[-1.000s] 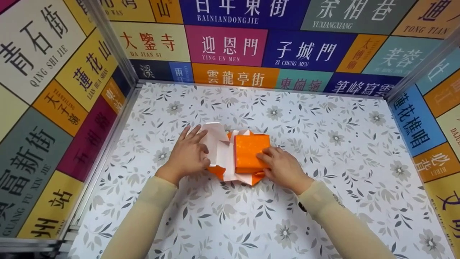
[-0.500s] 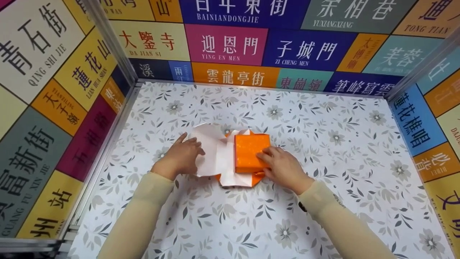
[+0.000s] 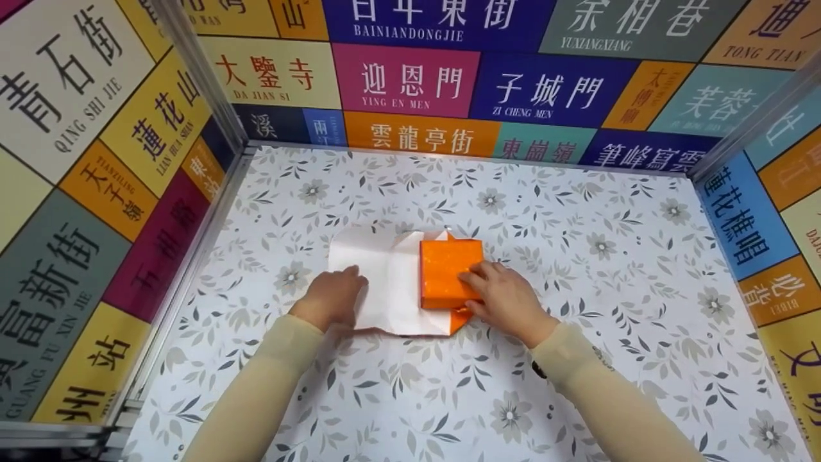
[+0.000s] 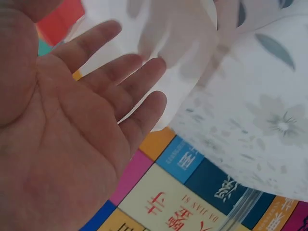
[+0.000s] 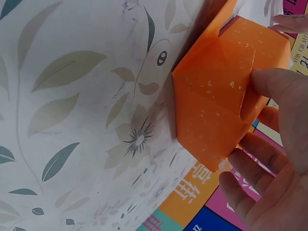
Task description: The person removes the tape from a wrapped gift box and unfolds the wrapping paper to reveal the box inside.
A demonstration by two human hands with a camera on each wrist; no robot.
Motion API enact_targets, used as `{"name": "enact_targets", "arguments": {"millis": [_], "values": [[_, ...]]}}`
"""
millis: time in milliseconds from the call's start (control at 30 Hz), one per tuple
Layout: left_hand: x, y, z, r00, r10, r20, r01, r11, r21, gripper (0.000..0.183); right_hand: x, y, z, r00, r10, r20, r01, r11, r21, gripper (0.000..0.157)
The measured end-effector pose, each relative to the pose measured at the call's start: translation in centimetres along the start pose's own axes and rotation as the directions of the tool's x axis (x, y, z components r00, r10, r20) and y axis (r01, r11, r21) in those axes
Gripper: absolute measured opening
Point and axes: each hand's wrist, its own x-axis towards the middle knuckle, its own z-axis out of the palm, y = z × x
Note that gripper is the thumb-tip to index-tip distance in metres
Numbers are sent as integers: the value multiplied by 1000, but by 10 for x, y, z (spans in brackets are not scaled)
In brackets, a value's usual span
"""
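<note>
An orange paper box (image 3: 452, 273) with gold flecks sits on one side of a paper sheet, its white inner face (image 3: 378, 282) spread out to the left. My left hand (image 3: 330, 296) lies over the left part of this sheet, and in the left wrist view its fingers (image 4: 139, 110) are extended and loosely spread against the white paper (image 4: 187, 43). At the box's right side, my right hand (image 3: 507, 298) grips it, fingers on top and thumb lower down. The right wrist view shows folded orange flaps (image 5: 216, 91) beside that thumb.
Under everything is a table (image 3: 513, 385) covered in white with grey leaves and flowers. Colourful panels with street names (image 3: 410, 77) wall off its back and both sides, with a metal frame (image 3: 224, 186) along the left edge.
The white flap at the left has been folded out from upright to nearly flat. My left hand moved left with it, then down and slightly right. The right hand and box stayed put.
</note>
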Motion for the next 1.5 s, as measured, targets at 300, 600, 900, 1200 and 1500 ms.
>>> {"name": "enact_targets", "arguments": {"millis": [300,600,900,1200,1500], "values": [[12,-8,23,991,-77,110,71,996,57,82,2,-2,0,1000,4,29,-3,1000,-23,51],[16,-2,27,994,-79,71,66,984,167,67,3,-8,-5,999,-34,17,35,998,-43,59],[19,9,23,985,-129,116,104,974,199,69,21,-24,2,988,-147,38,147,989,1,69],[21,12,23,987,-120,103,97,973,210,63,27,-26,2,981,-165,105,168,986,-19,72],[21,10,23,990,-115,86,94,972,215,55,26,-23,-9,972,-215,91,219,975,-40,62]]}}
